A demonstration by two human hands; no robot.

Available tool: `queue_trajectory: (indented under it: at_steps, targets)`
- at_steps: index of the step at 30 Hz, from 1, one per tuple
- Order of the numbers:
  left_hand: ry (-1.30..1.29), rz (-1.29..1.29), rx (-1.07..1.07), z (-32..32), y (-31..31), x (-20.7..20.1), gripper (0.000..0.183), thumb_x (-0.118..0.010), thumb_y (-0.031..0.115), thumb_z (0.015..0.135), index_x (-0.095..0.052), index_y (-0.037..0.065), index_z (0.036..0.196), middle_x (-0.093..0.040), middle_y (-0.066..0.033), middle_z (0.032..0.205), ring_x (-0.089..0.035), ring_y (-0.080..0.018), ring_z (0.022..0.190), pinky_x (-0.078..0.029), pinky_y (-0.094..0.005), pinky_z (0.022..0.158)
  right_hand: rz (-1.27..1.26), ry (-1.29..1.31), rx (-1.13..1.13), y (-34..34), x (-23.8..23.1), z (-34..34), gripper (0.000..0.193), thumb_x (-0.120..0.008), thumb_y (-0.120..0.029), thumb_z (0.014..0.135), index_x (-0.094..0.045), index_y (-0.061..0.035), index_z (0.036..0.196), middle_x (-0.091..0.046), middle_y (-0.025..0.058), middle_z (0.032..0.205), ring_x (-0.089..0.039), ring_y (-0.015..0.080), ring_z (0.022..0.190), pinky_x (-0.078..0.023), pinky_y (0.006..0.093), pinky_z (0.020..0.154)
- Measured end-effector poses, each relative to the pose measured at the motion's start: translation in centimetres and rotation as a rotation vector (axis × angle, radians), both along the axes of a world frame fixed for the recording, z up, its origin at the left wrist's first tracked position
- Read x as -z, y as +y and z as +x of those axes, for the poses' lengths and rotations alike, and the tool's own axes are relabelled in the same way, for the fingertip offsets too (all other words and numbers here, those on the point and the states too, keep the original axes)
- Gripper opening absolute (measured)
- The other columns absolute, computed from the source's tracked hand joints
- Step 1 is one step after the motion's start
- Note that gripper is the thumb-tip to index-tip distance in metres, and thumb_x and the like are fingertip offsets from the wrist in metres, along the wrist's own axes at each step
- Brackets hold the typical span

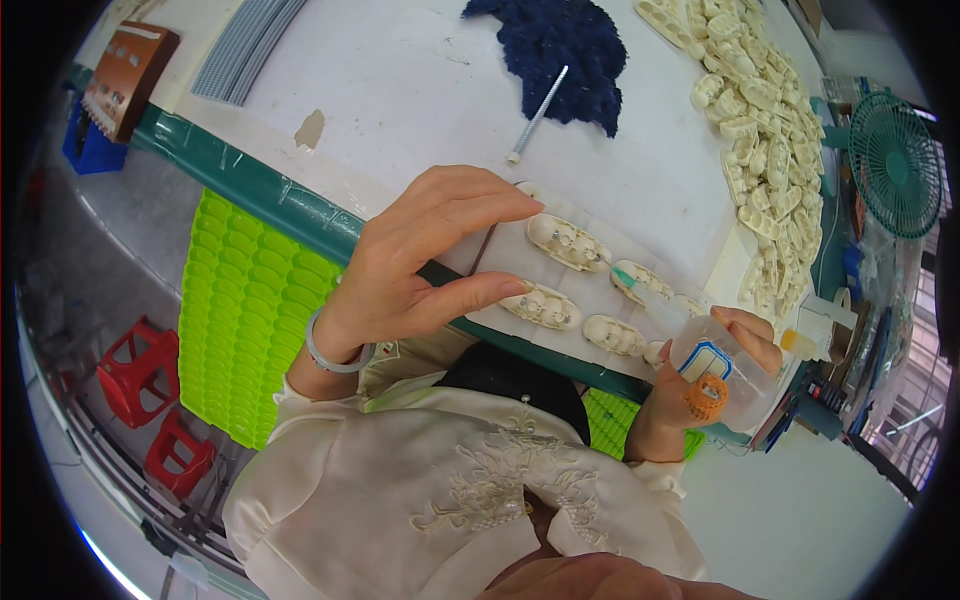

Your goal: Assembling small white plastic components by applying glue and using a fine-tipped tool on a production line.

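Bottle [752, 380] is held in the right hand [668, 402], its green tip [622, 277] by a cream shell [648, 273] on the tabletop [400, 110]. The left hand [405, 258] is empty, spread wide near two more shells [541, 307].

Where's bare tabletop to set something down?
Open patches: between the grey strips and navy cloth; and between that cloth and the cream pile. Crowded: the near edge, with cream shells, bottle, left hand and right hand.
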State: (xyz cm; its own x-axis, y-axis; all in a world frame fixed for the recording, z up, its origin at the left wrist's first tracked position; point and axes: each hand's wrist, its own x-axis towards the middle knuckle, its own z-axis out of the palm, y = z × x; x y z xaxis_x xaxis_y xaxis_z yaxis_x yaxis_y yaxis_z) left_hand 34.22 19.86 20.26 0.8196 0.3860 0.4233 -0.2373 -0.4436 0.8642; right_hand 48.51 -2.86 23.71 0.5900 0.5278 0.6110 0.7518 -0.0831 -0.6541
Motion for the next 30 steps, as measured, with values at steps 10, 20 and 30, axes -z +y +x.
queue_trajectory:
  at_steps: [10, 20, 30]
  targets:
    - [0.006, 0.012, -0.012, 0.2, -0.1, -0.4, 0.047, -0.080, 0.009, 0.064, -0.064, 0.001, 0.108, -0.064, -0.0133, 0.105, -0.059, -0.0290, 0.099, -0.048, -0.0348, 0.084, -0.063, 0.019, -0.008, 0.2, -0.2, 0.2, 0.049, -0.081, -0.011, 0.064, -0.052, 0.0019, 0.102, -0.053, 0.0111, 0.093, -0.056, 0.0241, 0.087, -0.048, 0.0281, 0.068]
    - [-0.060, -0.039, -0.038, 0.0, -0.2, -0.1, 0.038, -0.075, 0.004, 0.066, -0.064, -0.004, 0.102, -0.064, -0.0149, 0.098, -0.059, -0.0285, 0.093, -0.045, -0.0359, 0.085, 0.003, -0.228, 0.451, -3.0, -0.2, 1.1, 0.039, -0.048, -0.035, 0.085, -0.051, 0.0035, 0.083, -0.052, 0.0131, 0.079, -0.055, 0.0230, 0.073, -0.045, 0.0272, 0.053]
    - [-0.215, -0.109, -0.173, -0.1, -0.7, 1.3, 0.024, -0.063, -0.004, 0.075, -0.060, -0.005, 0.099, -0.066, -0.0150, 0.091, -0.057, -0.0264, 0.091, -0.045, -0.0372, 0.086, 0.082, -0.069, 0.172, -4.4, 1.6, 1.6, 0.029, -0.063, -0.021, 0.080, -0.049, 0.0041, 0.085, -0.051, 0.0117, 0.081, -0.058, 0.0240, 0.075, -0.048, 0.0277, 0.052]
